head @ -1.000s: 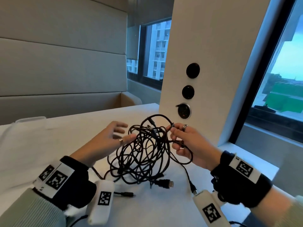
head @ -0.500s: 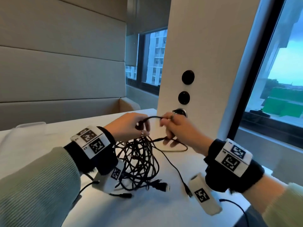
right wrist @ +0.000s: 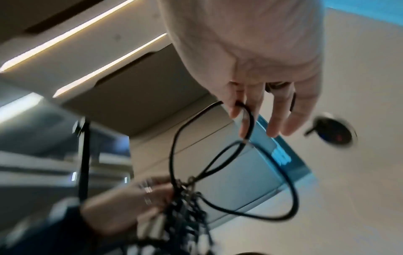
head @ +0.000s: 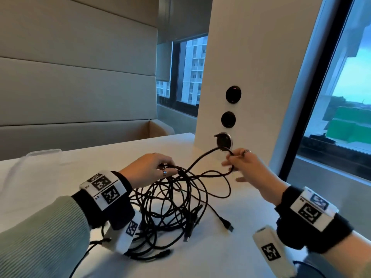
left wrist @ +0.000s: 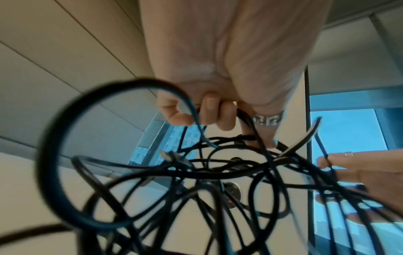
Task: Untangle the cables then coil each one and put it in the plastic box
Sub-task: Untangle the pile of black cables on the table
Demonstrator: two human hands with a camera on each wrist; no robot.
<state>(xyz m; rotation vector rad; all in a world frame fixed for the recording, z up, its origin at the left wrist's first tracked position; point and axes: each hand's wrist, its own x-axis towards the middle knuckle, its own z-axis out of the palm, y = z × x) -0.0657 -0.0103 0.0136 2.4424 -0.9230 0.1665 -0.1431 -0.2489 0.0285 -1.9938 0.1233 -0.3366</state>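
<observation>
Left hand (head: 147, 170) palm-down above the tangled cables (head: 170, 209), fingers curled around several strands at the top of the bundle. Right hand (head: 246, 167) raised to its right, near the round socket (head: 224, 141) on the white pillar (head: 251, 77); thumb and fingers pinch one loop (head: 208, 155), other fingers loosely extended. Tangle mostly rests on the white table (head: 60, 171), between the wrists. Clear plastic box (head: 43, 152) sits far left, apart.

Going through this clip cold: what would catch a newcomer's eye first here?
The tangle of black cables heaped mid-table, between both arms. The left hand grips strands at the top of the heap, while the right hand pinches one cable loop drawn out toward the white pillar with its three round sockets.
</observation>
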